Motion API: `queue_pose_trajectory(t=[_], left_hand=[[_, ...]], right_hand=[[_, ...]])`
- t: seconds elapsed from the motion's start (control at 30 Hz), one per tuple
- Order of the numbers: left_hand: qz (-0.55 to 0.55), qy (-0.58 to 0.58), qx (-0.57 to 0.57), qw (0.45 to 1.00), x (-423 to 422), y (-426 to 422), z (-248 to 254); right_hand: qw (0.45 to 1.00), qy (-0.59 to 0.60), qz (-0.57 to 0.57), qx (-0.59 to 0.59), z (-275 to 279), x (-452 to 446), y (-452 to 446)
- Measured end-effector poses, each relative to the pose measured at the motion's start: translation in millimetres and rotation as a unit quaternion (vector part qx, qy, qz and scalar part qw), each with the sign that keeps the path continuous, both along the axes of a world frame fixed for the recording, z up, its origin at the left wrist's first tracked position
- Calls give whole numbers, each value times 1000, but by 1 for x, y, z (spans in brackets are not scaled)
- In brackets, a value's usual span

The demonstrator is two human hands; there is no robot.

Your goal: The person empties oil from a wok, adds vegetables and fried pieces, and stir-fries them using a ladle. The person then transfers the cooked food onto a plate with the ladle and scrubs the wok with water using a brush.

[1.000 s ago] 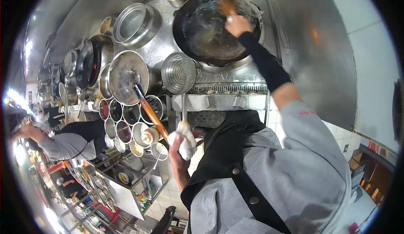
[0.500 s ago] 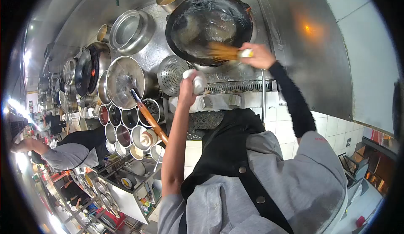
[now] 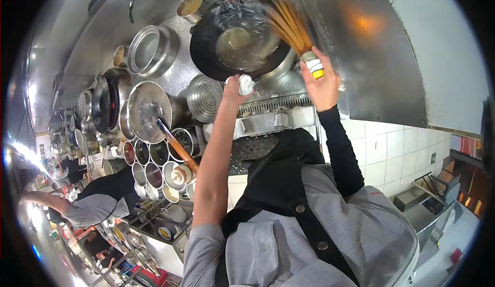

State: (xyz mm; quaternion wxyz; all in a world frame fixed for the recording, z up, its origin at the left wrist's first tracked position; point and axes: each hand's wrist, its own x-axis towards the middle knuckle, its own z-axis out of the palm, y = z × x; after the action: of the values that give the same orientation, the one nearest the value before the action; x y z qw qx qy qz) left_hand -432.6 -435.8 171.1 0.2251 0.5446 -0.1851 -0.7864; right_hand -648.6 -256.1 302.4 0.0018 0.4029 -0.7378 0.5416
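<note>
A big black wok (image 3: 206, 55) with cloudy water pooled in it sits at the back of the range. My left hand (image 3: 235, 88) is closed around a folded white cloth (image 3: 246, 84), right at the wok's near rim; whether it also grips a handle there is hidden. In my right hand (image 3: 323, 85) is a bamboo wok brush (image 3: 291, 26), its grip wrapped in white and yellow. The brush's splayed bristles point up and left, over the wok's right edge.
Left of the wok are a perforated skimmer (image 3: 202, 99), a wide strainer (image 3: 149, 110), a ladle with a wooden handle (image 3: 178, 148) and stacked metal pots (image 3: 164, 50). Several seasoning tins (image 3: 153, 175) stand nearer. A co-worker (image 3: 95, 204) is at the far left.
My right hand has lifted the brush from the wok's near right side up to its right edge. My left hand has moved with the cloth to the near rim. The view has shifted slightly.
</note>
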Motion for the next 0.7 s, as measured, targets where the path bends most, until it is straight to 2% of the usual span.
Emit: queue_pose_trajectory(t=[0.03, 0.1, 0.13, 0.17, 0.2, 0.23, 0.27, 0.3, 0.37, 0.4, 0.47, 0.53, 0.6, 0.7], left_hand=[[12, -18, -13, 1000, 2, 8, 7], [33, -37, -43, 998, 15, 19, 13], [-32, -98, -214, 971, 28, 30, 12], [-95, -155, -376, 908, 46, 41, 4], [-29, -117, -237, 964, 42, 42, 20], [66, -85, -95, 990, 38, 43, 37], [39, -141, -239, 960, 47, 49, 30], [8, -192, -376, 907, 64, 60, 23], [24, -213, -359, 909, 77, 54, 19], [69, -193, -199, 958, 80, 45, 30], [78, -227, -210, 948, 94, 34, 20], [62, -253, -228, 938, 96, 35, 35], [72, -271, -249, 927, 85, 41, 53], [55, -315, -288, 903, 74, 46, 66]], right_hand=[[999, -36, 10, 18, 1, 7, 3], [998, -32, 53, 1, 10, 15, 5], [997, -28, 74, -6, 12, 18, 6], [996, -43, 83, 11, 11, 22, 7], [993, -62, 98, 16, 11, 24, 5], [990, -80, 112, 21, 10, 25, 5], [987, -99, 125, 28, 9, 28, 5], [981, -137, 130, 36, 9, 31, 5], [975, -175, 138, 21, -9, 33, 0], [971, -191, 145, 6, -15, 35, -2], [954, -242, 172, 46, -19, 37, -3], [963, -217, 160, 22, -27, 46, -4], [922, -340, 179, 55, -33, 53, -6], [909, -363, 190, 81, -40, 58, -11]])
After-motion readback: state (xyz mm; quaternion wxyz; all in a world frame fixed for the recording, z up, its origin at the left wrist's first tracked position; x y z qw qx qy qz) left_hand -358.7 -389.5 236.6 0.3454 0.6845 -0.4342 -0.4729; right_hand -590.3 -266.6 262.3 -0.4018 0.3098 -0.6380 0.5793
